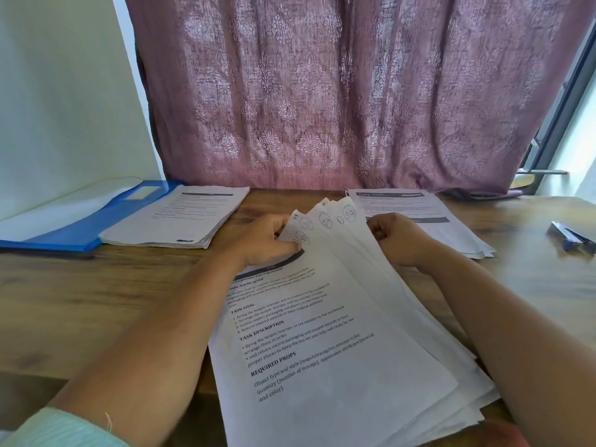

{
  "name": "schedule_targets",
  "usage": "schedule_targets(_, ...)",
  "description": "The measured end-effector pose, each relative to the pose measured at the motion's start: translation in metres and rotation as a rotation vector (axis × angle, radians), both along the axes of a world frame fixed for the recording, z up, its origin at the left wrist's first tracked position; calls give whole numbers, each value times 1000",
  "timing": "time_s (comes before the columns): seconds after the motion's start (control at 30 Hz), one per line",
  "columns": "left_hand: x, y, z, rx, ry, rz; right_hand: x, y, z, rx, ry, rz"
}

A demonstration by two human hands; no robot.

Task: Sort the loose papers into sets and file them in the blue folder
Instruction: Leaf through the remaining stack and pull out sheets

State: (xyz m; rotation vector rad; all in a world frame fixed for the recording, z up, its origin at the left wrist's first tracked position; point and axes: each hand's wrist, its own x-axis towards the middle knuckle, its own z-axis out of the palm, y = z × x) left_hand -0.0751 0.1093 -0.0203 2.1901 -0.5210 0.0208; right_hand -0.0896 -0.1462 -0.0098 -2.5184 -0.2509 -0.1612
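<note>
Overhead nothing is shown; ahead, the far side of the scene is filled by a mauve patterned curtain [338, 91], hung down to the back edge of a wooden table [80, 285]. A pale wall [58, 91] is seen at far left and a dark window frame [561, 117] at far right. Near the middle, a fanned stack of loose papers [322, 350] is spread on the table, its printed top sheet tilted; handwritten circled marks are seen on the upturned far corners. At far left a blue folder [64, 233] is laid open and flat, with a thick pile of sheets [174, 221] partly resting on its right side. A thinner set of papers [429, 217] is placed at far right. A dark stapler [571, 237] is seen at the right edge. The corners of the fan are pinched by the left hand [261, 243] on their left side; the right hand [396, 237] is curled on their right edge, gripping it.
</note>
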Motion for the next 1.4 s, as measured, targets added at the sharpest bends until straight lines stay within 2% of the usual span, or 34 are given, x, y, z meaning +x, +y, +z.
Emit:
schedule_targets(0.1,-1,0,1,9,9,3,4,-4,1,84,-129,-92)
schedule_targets(0.27,-2,1,1,27,-9,10,15,-20,6,381,-279,-331)
schedule_targets(0.33,-3,1,2,56,-17,5,19,-32,6,399,-147,-292)
schedule_targets(0.47,-2,3,1,81,-3,12,12,-52,5,290,473,2)
schedule_targets(0.53,-1,4,1,95,0,13,8,-55,5,241,535,11)
schedule_targets(0.63,0,5,0,79,14,27,14,-59,4,291,336,-102)
schedule_targets(0.7,0,5,0,84,13,35,20,-60,3,378,156,-147)
schedule_targets(0.77,1,5,0,89,4,43,22,-58,3,495,57,-175)
schedule_targets(0.97,4,5,-2,111,-13,45,21,-64,10,798,-204,-569)
schedule_targets(1.03,4,5,-2,118,-19,40,20,-67,12,1069,-184,-574)
schedule_targets(1.13,3,5,-1,154,-50,49,17,-62,13,1463,-26,-528)
schedule_targets(1.27,3,4,0,187,-69,46,14,-51,9,1489,147,-413)
schedule_targets(1.4,5,5,-1,211,-66,63,10,-41,10,1436,165,-368)
